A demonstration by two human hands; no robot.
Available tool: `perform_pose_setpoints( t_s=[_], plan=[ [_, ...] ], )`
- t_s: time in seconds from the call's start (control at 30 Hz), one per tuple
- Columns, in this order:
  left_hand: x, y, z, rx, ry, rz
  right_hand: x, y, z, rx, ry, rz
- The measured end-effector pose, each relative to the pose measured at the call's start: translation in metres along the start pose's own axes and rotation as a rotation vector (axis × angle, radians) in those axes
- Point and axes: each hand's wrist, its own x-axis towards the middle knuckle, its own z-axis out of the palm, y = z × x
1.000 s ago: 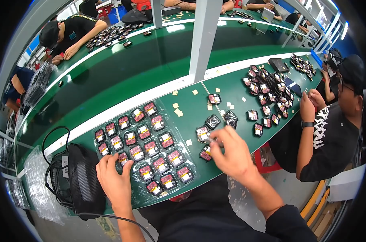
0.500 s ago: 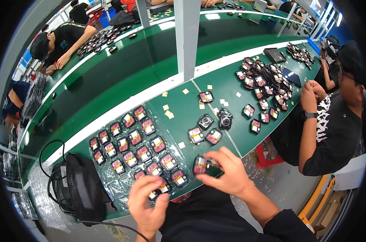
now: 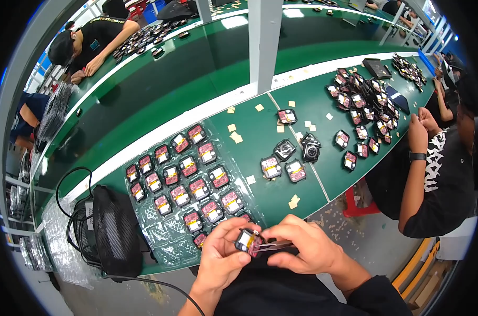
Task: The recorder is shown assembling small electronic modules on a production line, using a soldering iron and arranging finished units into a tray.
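My left hand [image 3: 225, 258] pinches a small square black watch-like module [image 3: 245, 240] with a yellow and red inside, held close to my body below the table edge. My right hand [image 3: 304, 246] holds thin tweezers [image 3: 275, 245] whose tip touches that module. Just beyond my hands lies a clear blister tray [image 3: 165, 231] with several similar modules in its pockets. Loose modules [image 3: 283, 160] lie on the green table [image 3: 260, 131] to the right of the tray.
A black mesh pouch [image 3: 115, 231] with cables sits left of the tray. Small tan paper squares [image 3: 233, 136] are scattered on the table. A person in black [image 3: 433, 174] works at the right beside a pile of modules [image 3: 362, 102]. A grey post [image 3: 265, 37] rises mid-table.
My hands drew back from the tray and table toward my body. A module picked up by the right hand now sits in my left fingers, with tweezers brought to it.
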Motion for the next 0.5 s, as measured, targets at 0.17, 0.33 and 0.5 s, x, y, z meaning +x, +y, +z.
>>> perform_pose_setpoints(
  t_s=[0.17, 0.33, 0.5],
  plan=[
    [-0.001, -0.003, -0.001, -0.015, 0.070, 0.111, 0.001, 0.004, 0.010, -0.437, 0.183, -0.183],
    [-0.003, -0.006, -0.004, 0.058, 0.089, 0.118, 0.002, 0.007, 0.018, -0.533, 0.227, -0.209],
    [-0.004, -0.009, -0.003, 0.085, 0.103, 0.129, 0.001, 0.008, 0.022, -0.582, 0.219, -0.222]
  ],
)
